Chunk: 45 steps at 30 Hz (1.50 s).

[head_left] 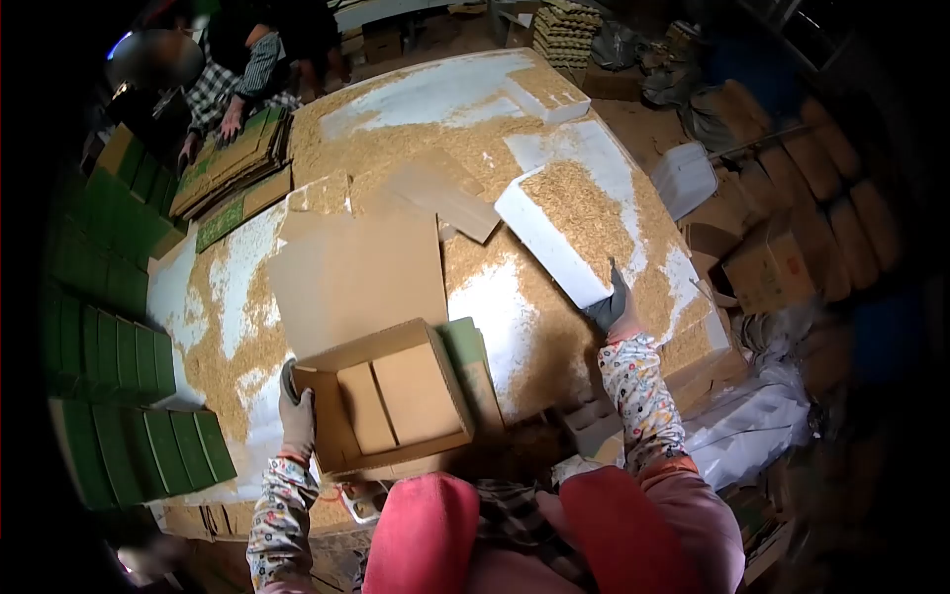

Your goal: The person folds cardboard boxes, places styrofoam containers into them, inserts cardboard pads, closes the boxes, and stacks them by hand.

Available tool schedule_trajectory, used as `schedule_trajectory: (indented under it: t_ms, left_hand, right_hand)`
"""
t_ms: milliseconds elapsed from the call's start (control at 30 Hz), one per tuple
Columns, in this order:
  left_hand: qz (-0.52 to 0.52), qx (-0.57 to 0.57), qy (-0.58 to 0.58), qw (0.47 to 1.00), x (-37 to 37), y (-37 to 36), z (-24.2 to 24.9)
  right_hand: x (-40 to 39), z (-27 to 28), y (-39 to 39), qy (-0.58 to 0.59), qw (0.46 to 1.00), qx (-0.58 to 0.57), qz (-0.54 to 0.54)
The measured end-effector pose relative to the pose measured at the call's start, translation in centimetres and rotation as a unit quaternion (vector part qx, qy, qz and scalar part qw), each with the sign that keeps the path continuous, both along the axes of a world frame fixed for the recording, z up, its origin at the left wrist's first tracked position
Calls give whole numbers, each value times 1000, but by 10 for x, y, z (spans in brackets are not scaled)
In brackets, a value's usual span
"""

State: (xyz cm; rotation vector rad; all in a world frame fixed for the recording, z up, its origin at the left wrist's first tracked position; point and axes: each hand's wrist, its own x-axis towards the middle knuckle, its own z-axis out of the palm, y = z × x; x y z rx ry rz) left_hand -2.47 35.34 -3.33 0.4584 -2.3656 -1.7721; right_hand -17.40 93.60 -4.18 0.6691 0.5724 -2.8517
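Observation:
My left hand point(298, 414), in a grey glove, grips the left wall of an open cardboard box point(396, 396) at the table's near edge. The box's inside shows only bare cardboard flaps. At the right, my gloved right hand point(616, 305) holds the near end of a white foam box point(554, 243), which is tilted and filled with wood shavings point(584, 208). A flat cardboard sheet point(361, 272) lies behind the cardboard box, and green card pieces point(469, 361) stick out at its right.
Shavings are strewn over the white table point(416, 104). Green boxes point(139, 450) line the left side. A co-worker's hands point(231, 119) touch stacked flat cardboard point(237, 158) at the back left. Plastic bags point(752, 421) and cartons point(767, 272) stand at the right.

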Motion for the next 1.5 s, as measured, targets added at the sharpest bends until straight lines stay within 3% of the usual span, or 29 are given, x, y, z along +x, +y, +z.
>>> schedule_trajectory:
  t_ms: [67, 133, 167, 233, 300, 333, 367, 400, 433, 500, 567, 633, 667, 733, 767, 900, 933, 967, 1033, 1100, 1133, 1167, 1233, 1267, 1300, 1333, 1367, 1400, 1500]
  left_hand:
    - [15, 105, -4, 994, -6, 14, 17]
    - [-4, 232, 17, 973, -22, 13, 5]
    - [26, 195, 15, 980, -27, 31, 28]
    - [2, 249, 25, 968, -46, 24, 12]
    - [41, 313, -39, 948, -49, 42, 36]
    - [84, 327, -77, 938, -44, 58, 65]
    - [80, 344, -99, 930, -41, 62, 78]
    - [76, 360, -120, 922, -38, 65, 91]
    - [42, 367, -68, 927, -51, 62, 45]
    - [-61, 390, -28, 918, -51, 54, 19]
    - [-96, 349, 5, 932, -38, 37, 37]
    - [-167, -47, 78, 982, -36, 21, 29]
    - [-171, -81, 88, 978, -31, 25, 23]
    - [-136, 34, 35, 990, -36, 35, 22]
    - [-129, 113, 8, 985, -34, 40, 21]
    - [-131, 76, 26, 988, -31, 39, 23]
    - [-170, 59, 26, 983, -36, 36, 18]
    - [-163, 13, 75, 984, -34, 37, 15]
    - [-201, -18, 55, 978, -36, 35, 26]
    - [-202, 55, 96, 973, -47, 41, -4]
    - [-96, 234, 60, 966, -43, 48, -12]
    - [-134, 391, -13, 911, -32, 42, 40]
    - [-223, 269, 24, 937, -24, 13, 62]
    - [-219, 367, -92, 900, -38, -14, 45]
    - [-120, 230, -64, 964, -59, -36, 9]
    - [-93, 94, 50, 990, -87, -60, -24]
    - [-57, 98, 20, 993, -111, -83, -43]
    - [-45, -326, -133, 935, -119, -92, -49]
    - [-45, -1, -262, 964, -135, -76, -43]
  right_hand:
    - [47, 45, -32, 15, 980, 199, 25]
    - [77, 74, -52, 51, 968, 227, 90]
    - [90, 88, -62, 71, 960, 239, 127]
    - [106, 114, -76, 307, 722, 581, 216]
    - [107, 130, -79, 465, 376, 777, 195]
    - [114, 162, -115, 310, 651, 638, 271]
    - [121, 186, -152, 105, 841, 427, 316]
    - [125, 196, -177, 76, 844, 425, 317]
    - [128, 202, -198, 136, 784, 494, 350]
    - [127, 178, -214, 42, 838, 426, 339]
    - [138, 171, -225, 44, 833, 447, 322]
    - [152, 181, -233, 40, 827, 478, 294]
    - [158, 190, -235, 94, 787, 527, 308]
    - [171, 212, -242, 197, 692, 621, 311]
    - [176, 216, -240, 136, 733, 590, 310]
    - [190, 227, -220, -49, 854, 461, 237]
    - [190, 223, -215, 38, 780, 584, 222]
    - [184, 213, -210, 16, 813, 547, 198]
    - [171, 200, -209, 75, 729, 641, 229]
    - [171, 195, -240, 29, 669, 685, 288]
    - [173, 172, -254, 79, 668, 696, 254]
    - [163, 108, -246, 109, 631, 732, 233]
    - [172, 76, -248, 120, 614, 712, 318]
    - [180, 64, -262, 36, 556, 760, 334]
    - [184, 62, -275, -54, 495, 795, 347]
    - [186, 61, -277, -33, 509, 804, 305]
    - [192, 74, -282, -20, 521, 812, 262]
    - [199, 78, -287, -10, 517, 824, 233]
    - [196, 77, -303, 29, 527, 841, 118]
